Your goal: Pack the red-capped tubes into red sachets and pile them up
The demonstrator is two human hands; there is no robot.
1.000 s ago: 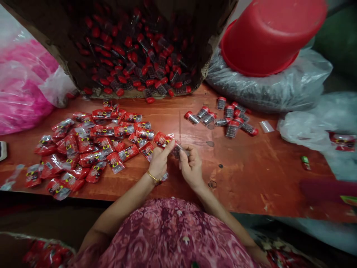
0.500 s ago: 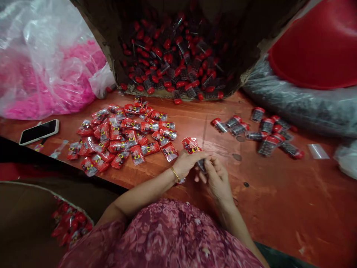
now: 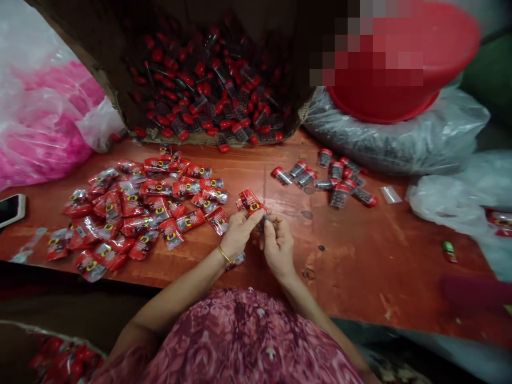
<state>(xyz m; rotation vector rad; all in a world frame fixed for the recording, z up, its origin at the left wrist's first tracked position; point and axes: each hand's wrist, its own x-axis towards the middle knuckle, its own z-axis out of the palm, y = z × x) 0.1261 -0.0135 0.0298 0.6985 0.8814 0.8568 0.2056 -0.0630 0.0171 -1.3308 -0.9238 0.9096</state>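
Observation:
My left hand [image 3: 237, 233], with a gold bracelet at its wrist, is closed in front of me. Its thumb and fingers pinch a small dark, see-through container [image 3: 261, 223], mostly hidden by the fingers. From the other side my right hand [image 3: 279, 244] is closed on the same container, fingers bent around it. A red printed packet [image 3: 250, 201] shows just past my left fingertips; whether they touch it I cannot tell. Under my left wrist a bit of a shiny packet [image 3: 237, 260] sticks out. To the left lies a pile of filled red packets [image 3: 132, 202].
Red-capped clear jars [image 3: 340, 194] lie to the right. A tipped carton [image 3: 310, 101] at the back holds many more. Bags of pink pieces [image 3: 60, 133] and dark pieces [image 3: 384, 149] flank it, a red tub [image 3: 384, 101] on the latter. A phone [image 3: 14, 209] lies far left.
The view has swung to the right, so the table's things sit further left and more of its right end shows. My hands stay together on the small container, fingers slightly shifted.

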